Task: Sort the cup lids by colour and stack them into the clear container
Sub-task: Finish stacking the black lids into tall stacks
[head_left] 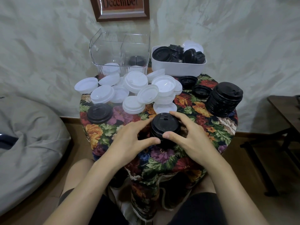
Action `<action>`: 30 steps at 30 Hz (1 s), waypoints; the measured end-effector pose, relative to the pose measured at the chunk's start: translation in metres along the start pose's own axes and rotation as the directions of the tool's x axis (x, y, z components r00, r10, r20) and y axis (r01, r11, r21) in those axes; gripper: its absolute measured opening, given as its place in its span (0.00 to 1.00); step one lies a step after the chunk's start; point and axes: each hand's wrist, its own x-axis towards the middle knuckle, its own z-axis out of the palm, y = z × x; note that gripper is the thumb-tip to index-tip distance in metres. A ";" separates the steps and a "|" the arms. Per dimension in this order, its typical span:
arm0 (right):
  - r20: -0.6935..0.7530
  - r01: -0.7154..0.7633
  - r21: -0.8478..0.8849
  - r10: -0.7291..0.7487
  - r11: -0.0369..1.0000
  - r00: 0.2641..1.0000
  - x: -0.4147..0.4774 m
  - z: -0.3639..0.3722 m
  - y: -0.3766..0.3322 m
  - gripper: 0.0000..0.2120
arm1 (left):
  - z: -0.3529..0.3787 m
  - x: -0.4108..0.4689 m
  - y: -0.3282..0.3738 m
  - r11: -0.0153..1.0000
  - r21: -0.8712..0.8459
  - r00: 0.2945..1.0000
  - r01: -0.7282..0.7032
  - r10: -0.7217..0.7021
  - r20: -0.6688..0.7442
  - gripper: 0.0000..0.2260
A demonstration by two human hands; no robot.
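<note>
left hand [129, 135], right hand [193, 138]: both grasping | black lid stack [165, 125]: clasped between them | white lids [134, 82]: just beyond

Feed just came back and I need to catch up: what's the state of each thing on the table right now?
Left hand: grips the black stack.
Right hand: grips the same stack.
Clear container: upright, open, few lids inside.
White tub: holds mostly black lids.
Tall black stack: standing free, right side.
White lids: loose heap, unsorted.

Dim, soft indoor light, faint shadows, wide-angle bending at the edges, slight softness throughout.
</note>
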 end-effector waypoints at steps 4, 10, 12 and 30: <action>0.037 0.004 -0.003 -0.004 1.000 0.999 0.001 0.001 0.007 0.40 | 0.001 0.000 -0.004 1.000 0.029 1.000 0.012 -0.012 0.003 0.30; 0.066 -0.004 0.009 0.003 1.000 0.998 0.006 -0.003 0.003 0.40 | 0.005 0.002 -0.009 0.999 0.049 1.000 0.009 -0.008 -0.020 0.30; 0.043 -0.013 -0.018 0.014 1.000 0.999 0.007 -0.002 0.001 0.39 | 0.007 0.001 -0.010 0.998 0.068 1.000 -0.004 0.006 -0.027 0.29; -0.034 -0.023 0.078 0.026 0.997 0.999 -0.013 0.018 0.001 0.33 | -0.033 -0.011 -0.031 0.925 0.371 0.860 0.086 0.119 -0.496 0.18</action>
